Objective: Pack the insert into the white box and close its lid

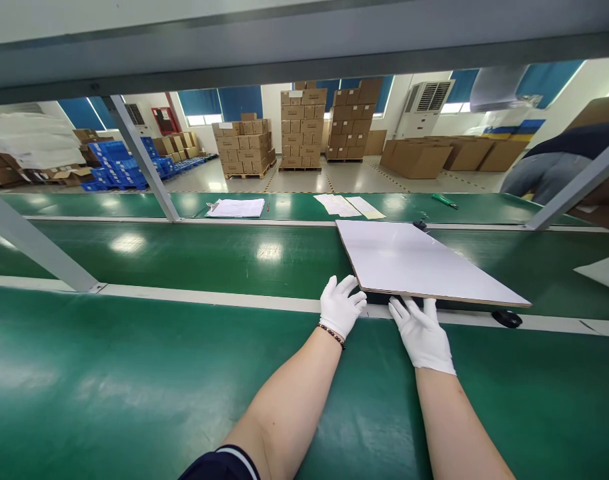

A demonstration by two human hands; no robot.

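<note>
A flat white board [424, 257] with a thin brown edge lies over the green conveyor belt, its front edge towards me. My left hand [341, 308], in a white glove, is at the board's front left corner with its fingers apart; whether it touches the edge I cannot tell. Gloved in white too, my right hand [423, 337] reaches under the front edge, and its fingertips are partly hidden below the board. Close to the front right corner is a black round piece [507, 319]. Another small black piece [420, 225] shows at the back edge.
Papers on a clipboard [237, 208], loose sheets [347, 205] and a green-handled tool [444, 201] lie on the far ledge. Slanted metal posts [141, 157] rise to an overhead shelf [284, 57]. A person [549, 163] bends at the right. Stacked cartons [304, 130] stand behind.
</note>
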